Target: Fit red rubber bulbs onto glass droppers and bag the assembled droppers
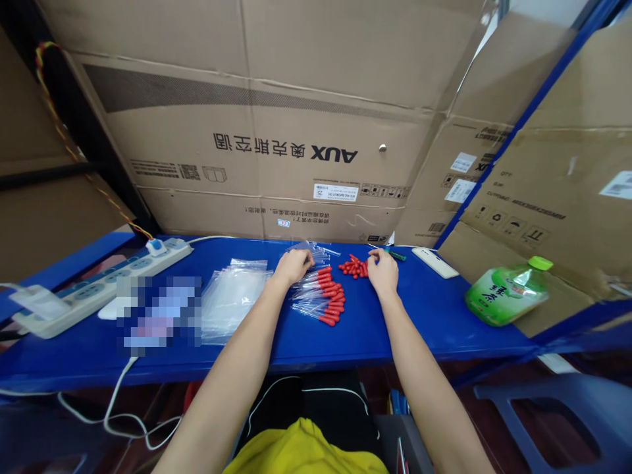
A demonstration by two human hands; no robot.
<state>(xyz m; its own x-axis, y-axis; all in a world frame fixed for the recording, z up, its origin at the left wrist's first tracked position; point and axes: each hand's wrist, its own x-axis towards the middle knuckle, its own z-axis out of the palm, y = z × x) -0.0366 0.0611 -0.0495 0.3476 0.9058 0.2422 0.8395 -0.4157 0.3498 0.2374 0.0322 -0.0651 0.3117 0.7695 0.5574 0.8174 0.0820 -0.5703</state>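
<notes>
Both arms (251, 349) reach forward over the blue table (365, 329) — left hand (295, 265) partly curled at the far clear tubes (322, 255), right hand (383, 270) likewise beside loose red caps (353, 266). Whether either grips anything, I cannot tell. Capped tubes (333, 294) lie nearer, between the arms.

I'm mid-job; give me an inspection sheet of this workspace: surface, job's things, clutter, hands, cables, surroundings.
Surface: blue tabletop, well occupied.
Job's things: red-tipped clear tubes fanned out; loose red pieces heaped; clear bags stacked left of the tubes.
Clutter: white flat object, green container, pixelated item (unidentifiable).
Hands: left hand beside the tubes; right hand at the red pieces; grips unclear.
Cables: white cable hangs below the front edge; power strip at left.
Surroundings: cardboard panels behind and right; blue chair lower right.
</notes>
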